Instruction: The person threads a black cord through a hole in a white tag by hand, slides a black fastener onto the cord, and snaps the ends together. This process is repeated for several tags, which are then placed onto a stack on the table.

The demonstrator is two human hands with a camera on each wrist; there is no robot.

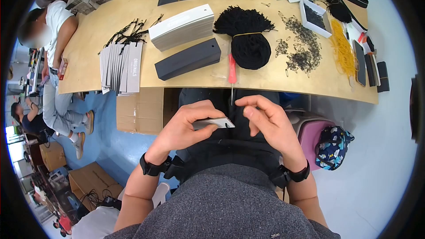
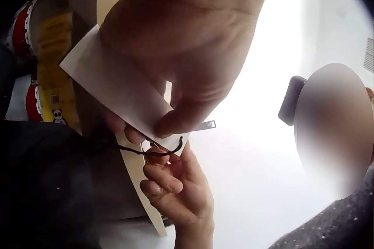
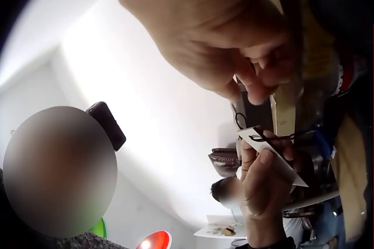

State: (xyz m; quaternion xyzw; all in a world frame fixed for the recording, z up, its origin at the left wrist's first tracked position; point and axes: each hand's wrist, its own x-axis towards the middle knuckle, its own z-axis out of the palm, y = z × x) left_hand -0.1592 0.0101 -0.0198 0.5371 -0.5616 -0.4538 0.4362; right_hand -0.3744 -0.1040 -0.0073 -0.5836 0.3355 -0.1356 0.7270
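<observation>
In the head view, the left hand [image 1: 190, 124] grips a pale tag [image 1: 226, 123] between thumb and fingers, below the table edge. A black cord [image 2: 158, 154] comes out at the tag's end in the left wrist view. Close by on the right is the right hand [image 1: 268, 121], its fingers bent and the thumb and index tips apart. In the right wrist view, a small black loop [image 3: 240, 120] lies just under the right fingertips; whether they touch it I cannot tell. A red-handled tool [image 1: 232, 68] lies at the table edge, its thin shaft overhanging.
On the table [image 1: 186, 86] stand a white tag stack [image 1: 183, 28] and a dark tag stack [image 1: 188, 59]. Corded tags [image 1: 121, 68] lie left, a black cord bundle [image 1: 250, 48] in the middle, scattered pins [image 1: 305, 48] right. Another person [image 1: 59, 35] sits at the left.
</observation>
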